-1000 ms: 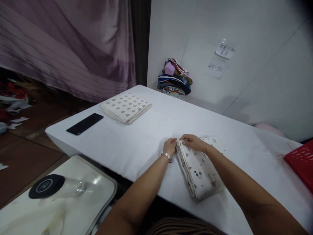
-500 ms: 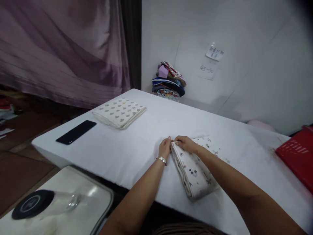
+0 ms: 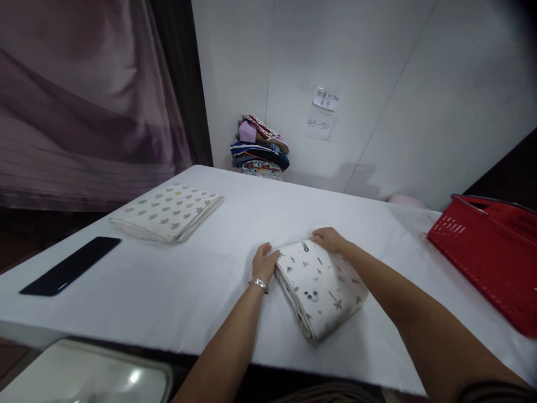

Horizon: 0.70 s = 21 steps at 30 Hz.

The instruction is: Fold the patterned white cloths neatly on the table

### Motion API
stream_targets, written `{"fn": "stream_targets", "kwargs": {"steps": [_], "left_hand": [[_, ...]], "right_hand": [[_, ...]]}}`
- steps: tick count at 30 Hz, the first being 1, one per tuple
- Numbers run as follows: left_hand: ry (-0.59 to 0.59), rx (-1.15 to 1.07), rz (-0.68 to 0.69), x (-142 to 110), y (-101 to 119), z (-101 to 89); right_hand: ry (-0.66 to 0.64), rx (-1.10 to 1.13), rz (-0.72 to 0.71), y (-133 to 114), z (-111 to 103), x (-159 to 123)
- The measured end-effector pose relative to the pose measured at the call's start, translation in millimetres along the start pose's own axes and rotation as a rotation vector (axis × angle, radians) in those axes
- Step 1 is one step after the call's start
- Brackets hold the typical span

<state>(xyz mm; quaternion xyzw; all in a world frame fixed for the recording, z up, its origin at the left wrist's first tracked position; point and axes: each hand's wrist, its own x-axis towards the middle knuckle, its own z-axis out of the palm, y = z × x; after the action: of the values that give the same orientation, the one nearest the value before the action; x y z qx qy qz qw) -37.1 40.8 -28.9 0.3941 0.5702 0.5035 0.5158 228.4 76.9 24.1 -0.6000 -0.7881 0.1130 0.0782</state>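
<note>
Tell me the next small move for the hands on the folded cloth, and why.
Probably smooth the far edge of the folded cloth, pressing from the right hand toward the left hand: the two hands sit near that edge's ends, and separate layers show along the cloth's left side.

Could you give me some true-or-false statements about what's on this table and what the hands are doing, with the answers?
1. The left hand touches the folded cloth with small scattered prints. True.
2. The right hand is inside the red basket. False: it is at the far edge of that same cloth.
3. A silver bracelet is on the left wrist. True.
4. The red basket is at the left of the picture. False: it is at the right.
5. A second folded cloth lies on the table. True.
</note>
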Motion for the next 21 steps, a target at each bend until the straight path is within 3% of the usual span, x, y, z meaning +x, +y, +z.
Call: {"fn": "stream_targets", "kwargs": {"steps": [3, 6, 10, 14, 18, 21], "left_hand": [[0.008, 0.045, 0.001, -2, 1, 0.3], [0.023, 0.078, -0.019, -4, 2, 1.5], [0.038, 0.108, 0.021, 8, 19, 5.5], [0.081, 0.18, 0.149, 40, 51, 11.6], [0.075, 0.272, -0.004, 67, 65, 13.4], [0.088, 0.261, 0.0, 75, 68, 10.1]], "right_hand": [[0.044, 0.11, 0.278, 46, -10, -12], [0.073, 0.193, 0.408, 67, -12, -22], [0.114, 0.256, 0.446, 69, -5, -28], [0.168, 0.311, 0.475, 63, 7, -36], [0.192, 0.332, 0.503, 59, 19, -45], [0.206, 0.307, 0.524, 52, 19, -49]]}}
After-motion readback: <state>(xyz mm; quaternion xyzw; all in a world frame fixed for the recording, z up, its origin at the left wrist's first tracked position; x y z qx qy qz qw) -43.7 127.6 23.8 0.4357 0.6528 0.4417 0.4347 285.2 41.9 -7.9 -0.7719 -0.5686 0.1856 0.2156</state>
